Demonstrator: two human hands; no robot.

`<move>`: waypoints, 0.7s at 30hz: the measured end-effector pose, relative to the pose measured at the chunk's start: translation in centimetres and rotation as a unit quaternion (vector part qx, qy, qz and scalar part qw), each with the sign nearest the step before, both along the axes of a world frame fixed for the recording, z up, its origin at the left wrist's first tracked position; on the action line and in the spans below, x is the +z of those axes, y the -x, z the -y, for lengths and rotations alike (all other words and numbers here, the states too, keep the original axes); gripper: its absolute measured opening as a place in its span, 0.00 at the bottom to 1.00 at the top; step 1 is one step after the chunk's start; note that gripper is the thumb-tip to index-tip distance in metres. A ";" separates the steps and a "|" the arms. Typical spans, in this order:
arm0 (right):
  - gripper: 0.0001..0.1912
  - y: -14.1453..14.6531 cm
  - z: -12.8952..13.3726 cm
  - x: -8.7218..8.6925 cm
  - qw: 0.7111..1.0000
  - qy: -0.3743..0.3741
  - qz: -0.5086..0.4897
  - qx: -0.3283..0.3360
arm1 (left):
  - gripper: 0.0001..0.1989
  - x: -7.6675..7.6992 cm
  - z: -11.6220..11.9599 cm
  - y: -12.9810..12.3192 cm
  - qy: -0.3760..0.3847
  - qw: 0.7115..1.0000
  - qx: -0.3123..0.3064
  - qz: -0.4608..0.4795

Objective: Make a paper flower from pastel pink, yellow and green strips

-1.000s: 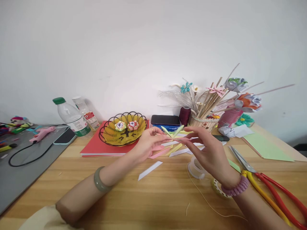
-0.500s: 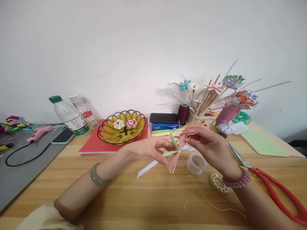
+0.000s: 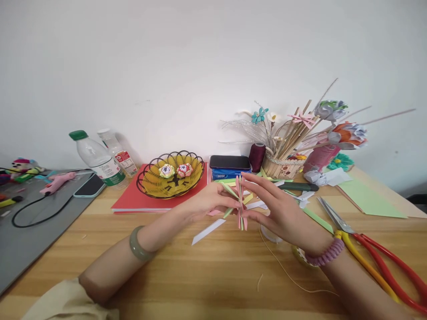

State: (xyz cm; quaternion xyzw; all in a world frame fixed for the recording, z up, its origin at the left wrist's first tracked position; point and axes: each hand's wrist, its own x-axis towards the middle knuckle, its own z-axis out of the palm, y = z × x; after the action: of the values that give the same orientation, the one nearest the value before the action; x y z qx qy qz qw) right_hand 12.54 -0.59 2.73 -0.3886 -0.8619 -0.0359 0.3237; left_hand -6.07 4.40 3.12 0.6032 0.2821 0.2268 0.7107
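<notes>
Between my hands, above the wooden table (image 3: 160, 266), is a folded pink and green paper flower (image 3: 240, 209) with narrow petals fanned out around its middle. My left hand (image 3: 213, 198) grips it from the left, fingers closed on its green petals near the centre. From the right, my right hand (image 3: 275, 204) holds the pink petals, thumb low and forefinger at the top. Below my right hand lie a spool of thread (image 3: 271, 234), mostly covered, and a tape roll (image 3: 302, 257), partly behind my wrist. A loose cream thread (image 3: 290, 276) trails across the wood.
Red-handled scissors (image 3: 383, 262) lie at the right. A yellow basket (image 3: 153, 189) with two paper flowers sits on red paper (image 3: 125, 202). Behind stand two bottles (image 3: 100, 160), a blue box (image 3: 230, 173) and a flower holder (image 3: 283, 168). A pink glue gun (image 3: 58, 182) lies left.
The paper flower has turned upright, its petals now fanned toward me. My right hand has shifted left and lower round it, covering more of the thread spool. The view has moved slightly.
</notes>
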 end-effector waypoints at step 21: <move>0.24 0.3 0.2 0.5 0.986 -0.062 0.131 -0.083 | 0.08 -0.5 -0.5 0.1 -0.021 0.998 0.050 0.010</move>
State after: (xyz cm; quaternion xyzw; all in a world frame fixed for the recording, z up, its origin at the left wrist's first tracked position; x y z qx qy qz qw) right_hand 12.25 -0.79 3.18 -0.4295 -0.8579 -0.1668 0.2273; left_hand -6.15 4.87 2.66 0.6010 0.3000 0.2740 0.6883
